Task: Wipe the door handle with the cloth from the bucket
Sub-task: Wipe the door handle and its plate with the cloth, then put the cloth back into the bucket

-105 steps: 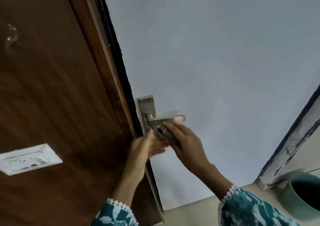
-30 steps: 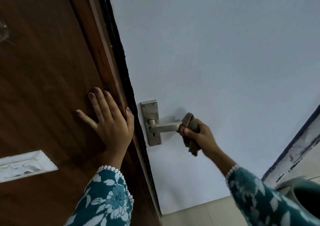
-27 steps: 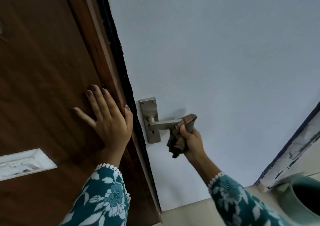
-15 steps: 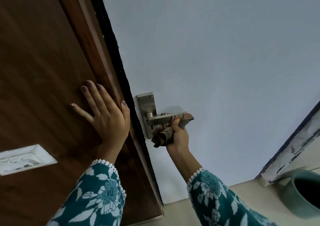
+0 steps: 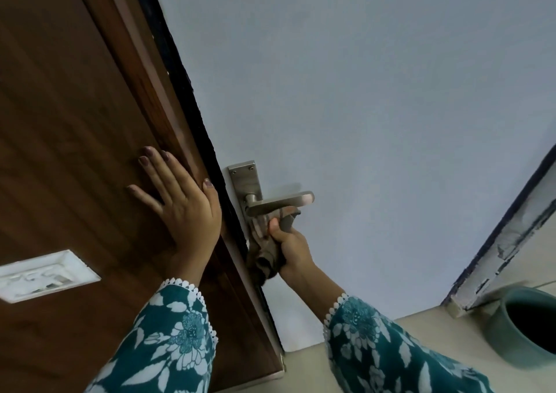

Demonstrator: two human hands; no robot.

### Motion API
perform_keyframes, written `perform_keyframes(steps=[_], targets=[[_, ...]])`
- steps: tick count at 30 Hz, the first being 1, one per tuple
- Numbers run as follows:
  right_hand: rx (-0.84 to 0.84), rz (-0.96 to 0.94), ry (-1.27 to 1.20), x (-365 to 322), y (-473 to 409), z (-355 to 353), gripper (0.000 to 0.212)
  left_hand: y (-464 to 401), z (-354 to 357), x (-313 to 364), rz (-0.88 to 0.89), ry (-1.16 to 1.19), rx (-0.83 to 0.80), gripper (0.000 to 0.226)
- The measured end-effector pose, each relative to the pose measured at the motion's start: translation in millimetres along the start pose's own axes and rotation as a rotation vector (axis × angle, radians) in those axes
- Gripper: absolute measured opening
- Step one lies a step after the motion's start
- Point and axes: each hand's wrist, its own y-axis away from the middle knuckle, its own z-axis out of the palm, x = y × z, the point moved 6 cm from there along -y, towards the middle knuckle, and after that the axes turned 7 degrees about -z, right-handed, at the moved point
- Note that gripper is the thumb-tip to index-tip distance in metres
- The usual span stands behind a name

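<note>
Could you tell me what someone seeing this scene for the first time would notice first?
Most likely the right hand, near the centre, pressing a brownish cloth up against the underside of the metal door handle on the pale door. Next, the left hand spread flat on the dark wooden panel to the left. A teal bucket stands at the lower right.

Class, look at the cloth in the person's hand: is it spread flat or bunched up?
Bunched up: the cloth is crumpled in the right hand, pressed under the door handle.
</note>
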Motion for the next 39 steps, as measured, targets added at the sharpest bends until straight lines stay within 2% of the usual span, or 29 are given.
perform_keyframes(steps=[3, 7, 10, 13, 18, 21, 23, 26, 28, 30, 33, 36, 39], targets=[[-0.074, -0.015, 0.069, -15, 13, -31, 0.019, 36, -6, 25, 0.038, 0.24, -0.185, 0.066], [-0.067, -0.056, 0.132, -56, 28, -78, 0.042, 108, -3, 71, 0.11, 0.681, -0.577, 0.051], [-0.06, -0.05, 0.138, -83, 46, -113, 0.053, 137, 5, 115, 0.132, 0.744, -0.853, 0.051], [-0.052, -0.071, 0.141, -113, 67, -145, 0.044, 159, 6, 164, 0.188, 0.665, -1.057, 0.068], [-0.02, -0.175, 0.419, -177, 117, -202, 0.023, 188, -3, 250, 0.131, 0.659, -1.211, 0.066], [0.031, -0.265, 0.678, -214, 149, -239, 0.022, 212, -15, 309, 0.057, 0.744, -1.297, 0.062], [0.101, -0.286, 0.835, -236, 167, -268, 0.022, 228, -21, 345, -0.001, 0.781, -1.294, 0.058], [0.203, -0.337, 1.012, -273, 189, -313, 0.023, 248, -17, 385, -0.188, 0.823, -1.266, 0.032], [0.298, -0.369, 1.058, -297, 199, -344, 0.027, 255, -9, 403, -0.267, 0.825, -1.238, 0.03], [0.419, -0.363, 1.046, -319, 209, -375, 0.026, 260, -10, 425, -0.207, 0.846, -1.208, 0.035], [0.572, -0.35, 0.926, -344, 218, -415, 0.022, 274, -35, 475, 0.07, 1.012, -1.177, 0.028], [0.65, -0.327, 0.702, -357, 216, -442, 0.022, 310, -46, 512, 0.328, 1.112, -1.187, 0.04], [0.669, -0.308, 0.585, -370, 211, -463, 0.022, 340, -31, 535, 0.356, 1.124, -1.242, 0.049]])
